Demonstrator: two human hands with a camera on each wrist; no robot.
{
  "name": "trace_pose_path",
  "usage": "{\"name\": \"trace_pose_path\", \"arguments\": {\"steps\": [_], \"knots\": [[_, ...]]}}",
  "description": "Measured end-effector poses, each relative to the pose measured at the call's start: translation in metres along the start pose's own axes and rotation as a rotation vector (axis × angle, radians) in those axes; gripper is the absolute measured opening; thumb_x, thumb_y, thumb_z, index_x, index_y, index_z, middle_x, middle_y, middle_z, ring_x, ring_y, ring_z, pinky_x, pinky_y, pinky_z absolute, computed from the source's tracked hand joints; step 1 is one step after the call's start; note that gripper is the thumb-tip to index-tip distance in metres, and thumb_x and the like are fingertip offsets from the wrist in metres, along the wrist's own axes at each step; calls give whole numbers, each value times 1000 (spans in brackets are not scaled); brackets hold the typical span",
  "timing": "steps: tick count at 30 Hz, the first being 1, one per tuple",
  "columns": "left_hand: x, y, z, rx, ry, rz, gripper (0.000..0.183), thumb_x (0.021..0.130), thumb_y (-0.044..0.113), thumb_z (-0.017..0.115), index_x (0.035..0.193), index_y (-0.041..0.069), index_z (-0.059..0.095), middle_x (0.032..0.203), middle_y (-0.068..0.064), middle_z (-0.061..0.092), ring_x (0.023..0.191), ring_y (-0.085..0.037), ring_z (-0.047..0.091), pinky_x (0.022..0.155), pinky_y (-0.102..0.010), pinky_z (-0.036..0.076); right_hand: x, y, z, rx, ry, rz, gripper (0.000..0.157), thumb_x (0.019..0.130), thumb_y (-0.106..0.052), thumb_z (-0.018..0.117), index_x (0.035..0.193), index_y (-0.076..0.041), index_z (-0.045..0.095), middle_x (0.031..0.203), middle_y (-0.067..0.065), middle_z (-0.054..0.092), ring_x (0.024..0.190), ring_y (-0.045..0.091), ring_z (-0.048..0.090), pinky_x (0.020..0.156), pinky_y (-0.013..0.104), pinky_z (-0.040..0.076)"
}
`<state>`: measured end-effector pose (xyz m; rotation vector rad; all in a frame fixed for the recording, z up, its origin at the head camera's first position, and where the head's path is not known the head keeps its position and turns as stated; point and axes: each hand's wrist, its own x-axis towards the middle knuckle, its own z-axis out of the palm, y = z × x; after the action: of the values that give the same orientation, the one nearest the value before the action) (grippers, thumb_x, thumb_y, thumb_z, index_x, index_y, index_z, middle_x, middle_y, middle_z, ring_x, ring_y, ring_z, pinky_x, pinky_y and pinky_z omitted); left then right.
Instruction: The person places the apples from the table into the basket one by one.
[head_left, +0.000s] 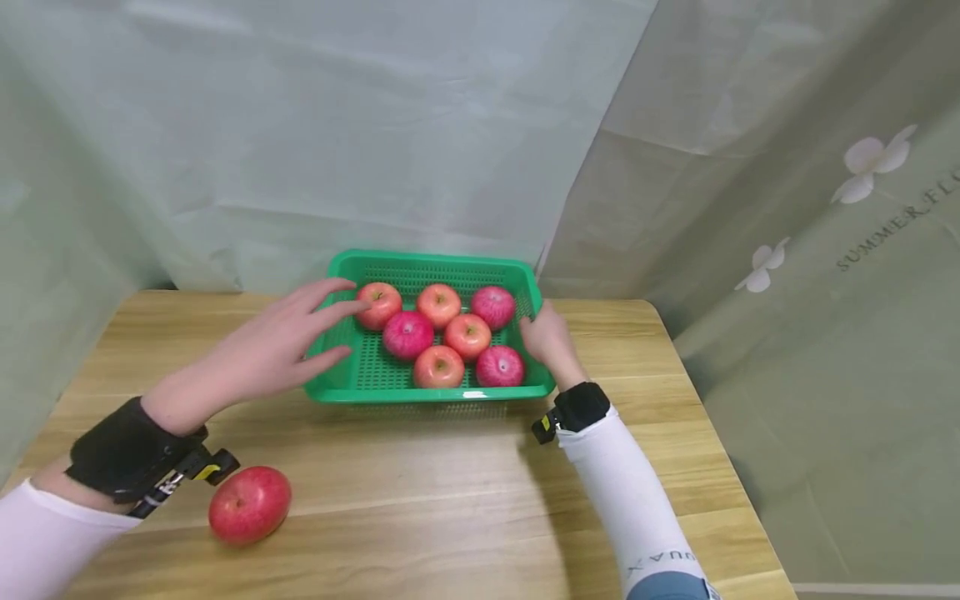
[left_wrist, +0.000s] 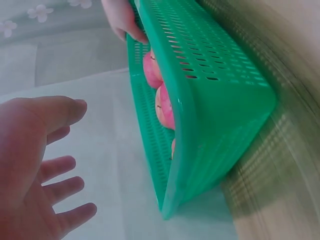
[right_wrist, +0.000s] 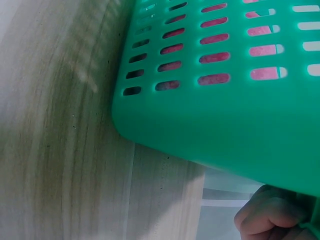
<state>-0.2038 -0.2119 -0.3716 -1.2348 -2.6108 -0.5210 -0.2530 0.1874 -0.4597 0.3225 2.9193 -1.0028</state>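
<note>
A green perforated plastic basket (head_left: 375, 397) stands on the table with several apples (head_left: 438, 367) in it, some pale red and some deep pink. My right hand (head_left: 551, 340) grips the basket's right rim, fingers curled around it; the right wrist view shows the curled fingers (right_wrist: 267, 217) at the rim. My left hand (head_left: 277, 346) is at the basket's left end with its fingers spread and nothing in them. In the left wrist view, that hand (left_wrist: 35, 165) is apart from the basket wall (left_wrist: 215, 135). A single red apple (head_left: 250, 505) lies outside the basket, near my left wrist.
The wooden table (head_left: 420, 500) extends in front of the basket and to both sides. A pale curtain (head_left: 337, 125) hangs behind it, and a printed curtain (head_left: 810, 275) with flowers and lettering hangs on the right. Each wrist wears a black camera strap (head_left: 135, 450).
</note>
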Motion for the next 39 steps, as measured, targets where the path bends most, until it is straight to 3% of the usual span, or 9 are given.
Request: {"name": "trace_pose_path", "arguments": {"steps": [9,22,27,31,34,39], "knots": [[-42,-3,-6,0,-8,-33,67,86,16,89,147,8,61,149,-23,52,130,-46,54,98,-69,51,0,-3,4,8,1,-17,56,109,-25,51,153,8,41,138,30,61,124,44,63,98,59,56],[-101,-3,0,12,-11,-80,75,79,15,93,148,13,61,143,-16,59,124,-40,59,91,-66,54,1,-4,7,40,-22,-10,54,108,-25,50,151,7,43,136,29,62,122,42,63,97,59,57],[-116,-1,7,-13,-67,-103,78,79,18,95,149,15,60,142,-12,60,123,-36,61,89,-63,59,1,2,2,83,-15,4,54,109,-24,49,152,8,40,138,30,59,123,42,62,98,59,56],[-138,6,12,-44,-165,-155,83,83,42,93,155,23,56,149,-7,56,126,-32,61,88,-57,61,1,5,2,93,-33,10,55,110,-25,49,152,8,39,137,29,59,122,41,62,97,58,56],[-155,9,18,-47,-227,-173,91,79,53,93,157,27,53,153,-5,53,127,-30,60,87,-48,62,2,6,3,102,-42,2,54,109,-25,49,152,7,41,137,28,60,122,40,62,97,57,56],[-169,9,29,-51,-245,-158,91,73,51,97,153,26,59,149,-4,56,124,-29,61,85,-38,62,4,7,2,111,-12,-25,47,109,-23,50,145,6,47,131,27,62,118,40,62,96,58,56]]}}
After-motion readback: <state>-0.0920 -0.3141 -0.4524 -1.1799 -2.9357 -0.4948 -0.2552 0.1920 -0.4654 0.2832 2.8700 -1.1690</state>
